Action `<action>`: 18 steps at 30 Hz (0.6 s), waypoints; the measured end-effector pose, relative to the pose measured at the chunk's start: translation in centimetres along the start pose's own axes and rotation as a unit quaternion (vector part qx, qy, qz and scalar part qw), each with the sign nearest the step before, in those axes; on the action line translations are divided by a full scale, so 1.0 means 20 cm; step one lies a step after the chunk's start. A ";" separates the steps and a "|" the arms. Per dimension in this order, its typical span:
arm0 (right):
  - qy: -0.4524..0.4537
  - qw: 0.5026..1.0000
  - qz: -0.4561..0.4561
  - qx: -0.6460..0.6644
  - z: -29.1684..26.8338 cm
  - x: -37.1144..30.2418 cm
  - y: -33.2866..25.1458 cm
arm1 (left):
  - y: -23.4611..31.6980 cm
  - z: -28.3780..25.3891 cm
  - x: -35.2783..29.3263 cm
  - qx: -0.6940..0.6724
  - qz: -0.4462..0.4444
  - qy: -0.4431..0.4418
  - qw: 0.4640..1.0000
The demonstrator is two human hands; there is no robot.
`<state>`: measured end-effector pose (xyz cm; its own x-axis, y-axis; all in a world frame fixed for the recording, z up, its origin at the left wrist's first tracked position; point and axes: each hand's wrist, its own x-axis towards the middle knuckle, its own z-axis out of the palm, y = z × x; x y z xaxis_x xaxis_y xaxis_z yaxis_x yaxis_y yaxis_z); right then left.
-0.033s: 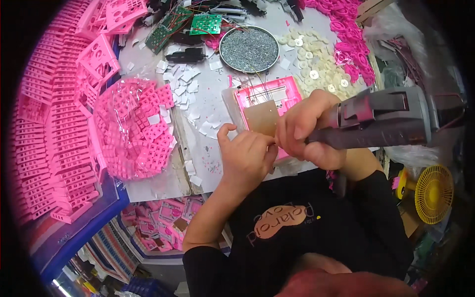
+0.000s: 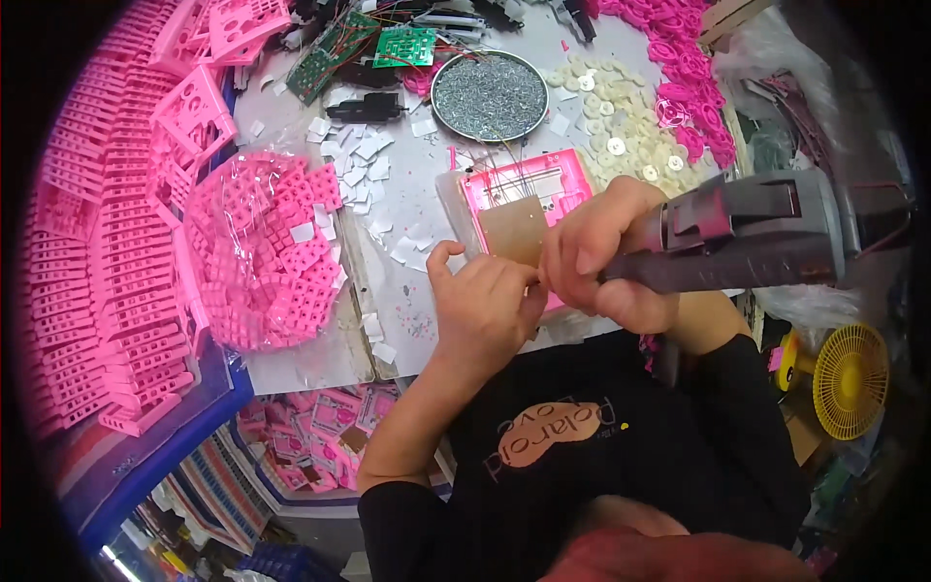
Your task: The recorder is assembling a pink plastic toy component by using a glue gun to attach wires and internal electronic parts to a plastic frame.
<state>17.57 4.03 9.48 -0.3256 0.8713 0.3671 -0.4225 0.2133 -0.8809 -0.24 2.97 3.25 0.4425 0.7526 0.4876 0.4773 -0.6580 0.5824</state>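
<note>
A pink plastic housing (image 2: pixel 574 173) lies in front of me, with thin wires and a brown board (image 2: pixel 514 228) in it. My left hand (image 2: pixel 485 301) rests at the board's near edge, fingers curled and pinched together; whatever is between the tips is too small to make out. My right hand (image 2: pixel 611 257) wraps round the narrow front end of a dark grey power tool (image 2: pixel 756 233), which looks like an electric screwdriver. Its body points off to the right. The fingertips of both hands meet over the board, and the tool's tip is hidden there.
Beyond the housing stands a round dish of small screws (image 2: pixel 490 97). White round parts (image 2: pixel 630 136) and magenta rings (image 2: pixel 674 68) lie right of it. White paper squares (image 2: pixel 364 165), a bag of pink keypads (image 2: pixel 267 252) and stacked pink housings (image 2: pixel 107 242) fill the left; a yellow fan (image 2: pixel 850 381) stands right.
</note>
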 end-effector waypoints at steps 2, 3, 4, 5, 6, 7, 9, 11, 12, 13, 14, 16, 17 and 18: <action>0.002 1.000 0.002 0.022 0.02 0.01 -0.02 | 0.01 -0.01 0.00 0.017 -0.008 -0.013 1.000; -0.004 0.999 -0.003 0.032 0.02 0.02 -0.03 | 0.01 -0.02 0.00 0.031 -0.020 -0.030 0.999; -0.009 0.999 -0.008 0.043 0.02 0.02 -0.03 | 0.02 -0.03 0.00 0.045 -0.031 -0.047 0.997; -0.018 0.999 -0.017 0.042 0.00 0.02 -0.04 | 0.01 -0.03 -0.02 0.049 -0.033 -0.040 0.997; -0.016 0.999 -0.020 0.035 -0.01 0.01 -0.03 | -0.01 -0.02 -0.05 0.050 -0.032 -0.035 0.998; -0.014 0.999 -0.024 0.028 -0.02 0.01 -0.02 | -0.02 -0.03 -0.07 0.051 -0.032 -0.029 0.998; 0.003 1.000 -0.019 0.004 -0.03 -0.02 0.04 | -0.02 -0.07 -0.09 0.023 -0.052 -0.002 0.998; 0.021 0.999 -0.011 -0.024 -0.05 -0.05 0.11 | -0.04 -0.10 -0.11 -0.003 -0.068 0.009 0.998; 0.022 0.999 -0.008 -0.024 -0.05 -0.04 0.15 | -0.06 -0.11 -0.14 -0.010 -0.077 0.009 0.997; 0.020 0.999 -0.005 -0.030 -0.05 -0.04 0.16 | -0.08 -0.11 -0.16 -0.017 -0.085 0.009 0.996; 0.019 0.999 -0.001 -0.035 -0.05 -0.04 0.18 | -0.08 -0.11 -0.17 -0.026 -0.085 0.016 0.996; 0.012 0.999 0.008 -0.038 -0.05 -0.04 0.20 | -0.08 -0.11 -0.18 -0.043 -0.082 0.034 0.995; 0.014 0.999 0.015 -0.034 -0.05 -0.05 0.20 | -0.08 -0.11 -0.19 -0.042 -0.087 0.033 0.995; 0.018 0.999 0.023 -0.031 -0.05 -0.06 0.21 | -0.08 -0.10 -0.18 -0.044 -0.091 0.032 0.994</action>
<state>17.03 4.34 5.08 -0.3127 0.8960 0.3153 -0.3543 0.1980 -0.9139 -4.24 1.41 1.87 0.3039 0.8607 0.4085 0.4753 -0.5086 0.7179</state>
